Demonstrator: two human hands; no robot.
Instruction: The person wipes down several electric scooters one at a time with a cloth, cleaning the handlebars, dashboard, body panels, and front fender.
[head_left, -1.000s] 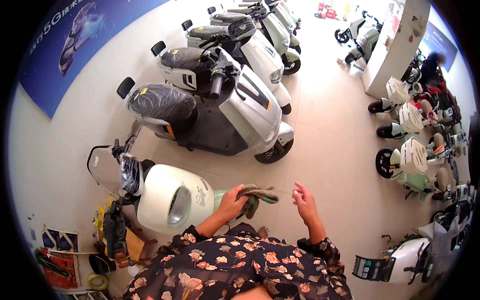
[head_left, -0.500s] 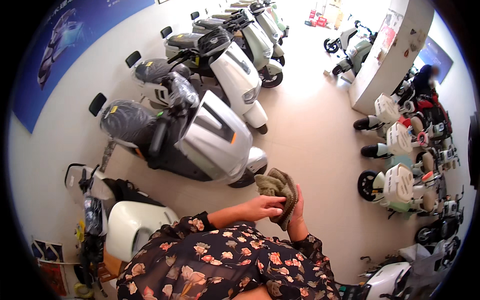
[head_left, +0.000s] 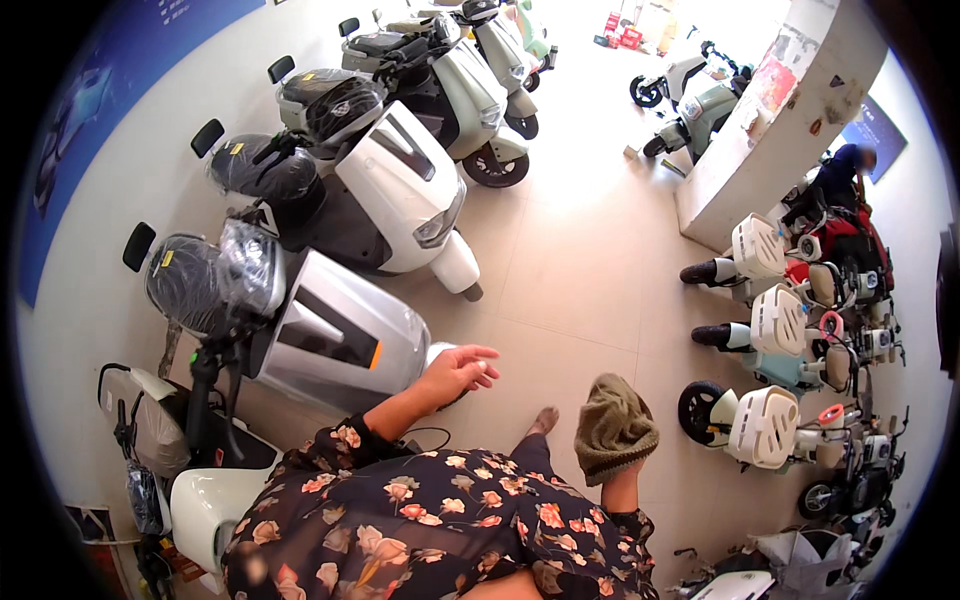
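Note:
An olive-brown cloth (head_left: 612, 428), textured like a knit or towel with a ribbed edge, is bunched over my right hand (head_left: 621, 482). The cloth hides the fingers, and only the heel of the hand and wrist show below it. My left hand (head_left: 458, 376) is apart from the cloth, its fingers stretched out to the right and nothing in them. It is beside the front of a silver scooter (head_left: 345, 325), overlapping its edge in view; whether they touch I cannot tell. Clear plastic wrap covers that scooter's seat and handlebar area.
White and pale green scooters (head_left: 395, 180) line the left wall. A white scooter (head_left: 205, 510) stands close by at lower left. Along the right are small bikes with cream baskets (head_left: 765, 425), a pillar (head_left: 740, 150) and a person (head_left: 845, 180) behind. Tiled floor (head_left: 560, 290) runs between the rows.
My left hand has let go of the cloth and moved left toward the silver scooter. My right hand, with the cloth over it, has moved right and lower. The view has shifted, and my foot now shows.

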